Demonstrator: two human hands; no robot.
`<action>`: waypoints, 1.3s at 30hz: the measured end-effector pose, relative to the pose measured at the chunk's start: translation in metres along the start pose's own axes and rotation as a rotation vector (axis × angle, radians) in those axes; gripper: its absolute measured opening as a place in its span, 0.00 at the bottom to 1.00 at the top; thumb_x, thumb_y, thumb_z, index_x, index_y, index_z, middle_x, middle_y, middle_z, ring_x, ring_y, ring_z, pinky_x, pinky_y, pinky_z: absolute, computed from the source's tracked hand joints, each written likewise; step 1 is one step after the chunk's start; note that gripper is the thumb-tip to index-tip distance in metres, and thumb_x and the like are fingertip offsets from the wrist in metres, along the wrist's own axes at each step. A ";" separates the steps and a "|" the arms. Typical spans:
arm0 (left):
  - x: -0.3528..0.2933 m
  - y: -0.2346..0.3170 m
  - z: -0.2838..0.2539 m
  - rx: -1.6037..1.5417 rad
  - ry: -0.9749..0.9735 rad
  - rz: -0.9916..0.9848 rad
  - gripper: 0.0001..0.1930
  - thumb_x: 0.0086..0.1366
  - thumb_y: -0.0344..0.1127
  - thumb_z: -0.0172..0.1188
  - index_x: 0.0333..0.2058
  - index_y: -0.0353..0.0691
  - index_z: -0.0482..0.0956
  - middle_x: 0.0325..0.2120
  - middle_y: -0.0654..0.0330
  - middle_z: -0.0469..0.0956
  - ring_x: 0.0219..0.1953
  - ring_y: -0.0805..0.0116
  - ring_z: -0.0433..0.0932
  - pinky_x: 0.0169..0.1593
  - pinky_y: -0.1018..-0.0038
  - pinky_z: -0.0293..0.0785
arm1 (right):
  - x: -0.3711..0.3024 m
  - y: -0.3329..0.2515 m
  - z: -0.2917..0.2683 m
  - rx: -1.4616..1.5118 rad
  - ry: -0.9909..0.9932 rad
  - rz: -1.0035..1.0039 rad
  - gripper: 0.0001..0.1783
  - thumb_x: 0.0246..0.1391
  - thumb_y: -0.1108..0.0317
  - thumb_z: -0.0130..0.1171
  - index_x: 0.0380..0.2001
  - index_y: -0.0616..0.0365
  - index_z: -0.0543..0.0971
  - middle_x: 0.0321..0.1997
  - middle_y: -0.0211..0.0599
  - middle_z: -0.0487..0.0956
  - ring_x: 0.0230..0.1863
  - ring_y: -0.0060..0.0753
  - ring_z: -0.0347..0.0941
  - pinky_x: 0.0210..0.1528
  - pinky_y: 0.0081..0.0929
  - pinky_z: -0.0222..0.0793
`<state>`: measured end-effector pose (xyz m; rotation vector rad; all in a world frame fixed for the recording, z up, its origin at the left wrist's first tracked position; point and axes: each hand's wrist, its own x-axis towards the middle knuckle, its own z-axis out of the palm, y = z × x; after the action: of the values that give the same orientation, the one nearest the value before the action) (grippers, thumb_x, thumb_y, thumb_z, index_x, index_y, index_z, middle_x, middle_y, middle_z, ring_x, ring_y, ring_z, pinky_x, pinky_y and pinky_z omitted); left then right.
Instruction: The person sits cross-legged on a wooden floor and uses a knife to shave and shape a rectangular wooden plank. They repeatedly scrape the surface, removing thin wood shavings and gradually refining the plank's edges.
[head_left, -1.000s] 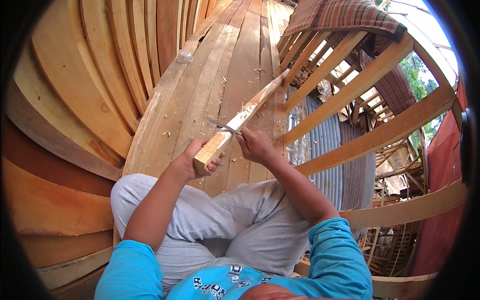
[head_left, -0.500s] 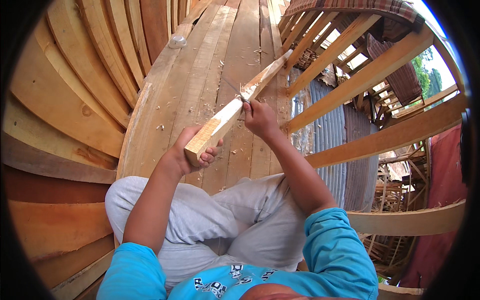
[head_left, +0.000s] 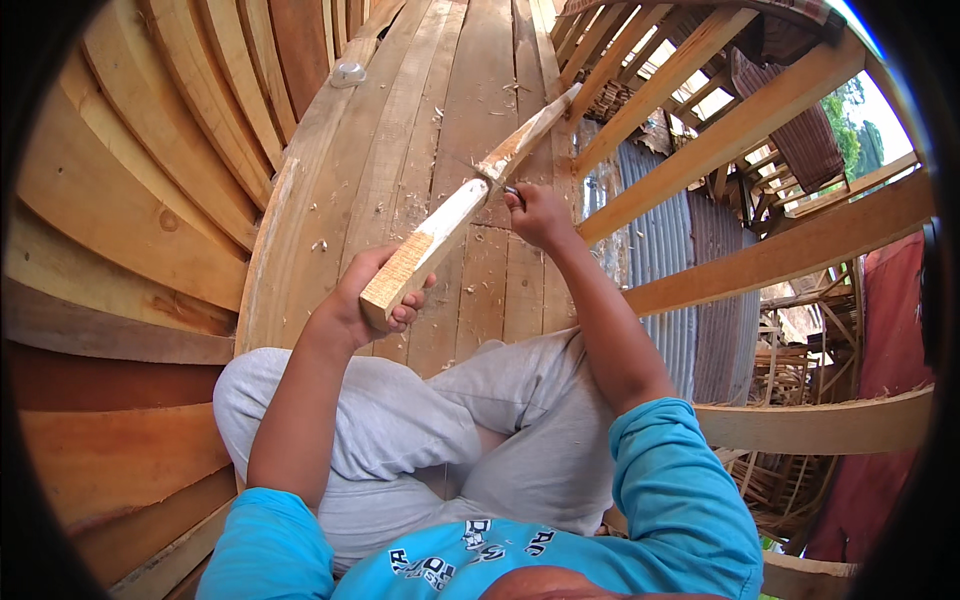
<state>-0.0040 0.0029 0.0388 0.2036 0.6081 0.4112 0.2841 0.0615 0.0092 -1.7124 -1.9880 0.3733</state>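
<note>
- All around is the inside of a wooden boat hull (head_left: 150, 190); curved planks climb on the left, flat floor planks (head_left: 400, 150) run away from the seated person, and bare ribs (head_left: 760, 100) stand open on the right with corrugated metal sheeting (head_left: 650, 240) and daylight behind them; pale wood chips lie scattered over the floor planks.
- A small pale rounded object (head_left: 347, 72) sits far up the floor planks, well apart from the work; I cannot tell what it is.
- The person sits with knees bent in grey trousers (head_left: 420, 430) and a blue shirt (head_left: 660, 500).
- The left hand (head_left: 375, 295) is wrapped tight round the near, squared end of a long wooden stick (head_left: 470, 200), fingers curled under it, thumb side on top.
- The stick's long axis runs from that grip up and to the right, away from the body; its far end points at the ribs and looks thinner and rougher than the near end.
- The right hand (head_left: 535, 212) is closed in a fist round a small dark tool (head_left: 512, 190), only a tip of which shows; it sits just beside the stick's right edge at about mid-length, where the pale clean wood gives way to the rough part.
- So of the 2 hands the left holds the near end and the right works further out along the stick.
</note>
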 end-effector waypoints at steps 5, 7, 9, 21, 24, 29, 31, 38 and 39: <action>0.000 -0.004 0.018 0.085 0.170 0.168 0.25 0.72 0.50 0.36 0.44 0.29 0.68 0.18 0.60 0.69 0.13 0.76 0.66 0.13 0.82 0.67 | -0.023 -0.024 0.005 -0.010 -0.108 -0.133 0.16 0.61 0.59 0.53 0.25 0.59 0.77 0.20 0.54 0.75 0.25 0.63 0.71 0.28 0.48 0.65; 0.005 -0.003 -0.004 0.151 0.109 0.151 0.24 0.72 0.49 0.36 0.46 0.30 0.67 0.21 0.58 0.71 0.14 0.75 0.67 0.13 0.82 0.67 | -0.006 -0.012 0.002 -0.094 -0.076 -0.002 0.15 0.59 0.58 0.54 0.28 0.58 0.78 0.22 0.53 0.76 0.29 0.62 0.73 0.31 0.49 0.67; 0.004 0.006 -0.011 -0.049 -0.031 0.037 0.22 0.72 0.47 0.37 0.49 0.32 0.66 0.25 0.56 0.72 0.15 0.74 0.68 0.13 0.81 0.67 | 0.003 -0.036 -0.004 -0.151 -0.105 0.097 0.14 0.59 0.59 0.54 0.31 0.59 0.79 0.27 0.54 0.79 0.33 0.60 0.76 0.35 0.50 0.69; 0.009 -0.004 0.000 0.180 0.112 0.020 0.22 0.71 0.51 0.40 0.43 0.36 0.71 0.21 0.60 0.71 0.14 0.75 0.69 0.13 0.79 0.67 | -0.001 0.019 0.005 0.304 0.093 0.202 0.16 0.66 0.63 0.49 0.30 0.62 0.79 0.21 0.25 0.71 0.23 0.17 0.62 0.27 0.21 0.59; 0.007 -0.005 0.023 0.202 0.201 0.085 0.24 0.71 0.52 0.37 0.38 0.35 0.72 0.13 0.62 0.69 0.10 0.77 0.67 0.12 0.82 0.65 | 0.002 0.030 0.010 0.325 -0.037 0.323 0.19 0.66 0.60 0.46 0.29 0.61 0.78 0.22 0.35 0.74 0.25 0.29 0.69 0.32 0.31 0.63; 0.009 -0.003 0.006 0.157 0.097 0.033 0.22 0.71 0.50 0.38 0.41 0.35 0.71 0.17 0.60 0.70 0.11 0.76 0.67 0.11 0.82 0.66 | -0.002 0.019 0.021 0.437 -0.105 0.383 0.23 0.67 0.57 0.41 0.24 0.61 0.75 0.20 0.39 0.74 0.25 0.36 0.70 0.33 0.38 0.64; 0.010 -0.005 0.006 0.148 0.122 0.092 0.20 0.72 0.48 0.38 0.44 0.35 0.69 0.21 0.58 0.71 0.12 0.75 0.67 0.11 0.81 0.67 | 0.000 0.015 0.021 0.454 -0.115 0.325 0.25 0.68 0.56 0.40 0.22 0.61 0.74 0.20 0.41 0.73 0.24 0.38 0.69 0.33 0.40 0.64; 0.010 -0.008 0.008 0.122 0.145 0.119 0.18 0.72 0.45 0.40 0.48 0.37 0.67 0.28 0.57 0.72 0.14 0.75 0.68 0.12 0.80 0.68 | -0.004 -0.027 0.011 0.151 -0.124 0.339 0.38 0.63 0.35 0.42 0.21 0.62 0.77 0.18 0.43 0.74 0.24 0.44 0.73 0.30 0.40 0.65; 0.010 -0.007 0.007 0.144 0.132 0.088 0.18 0.72 0.46 0.39 0.47 0.37 0.67 0.27 0.57 0.72 0.14 0.75 0.68 0.12 0.81 0.67 | -0.003 -0.026 0.012 0.156 -0.076 0.311 0.39 0.62 0.33 0.42 0.20 0.62 0.75 0.16 0.40 0.72 0.22 0.40 0.70 0.28 0.39 0.64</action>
<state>0.0100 0.0007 0.0376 0.3436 0.7613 0.4686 0.2562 0.0556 0.0111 -1.9318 -1.6912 0.6906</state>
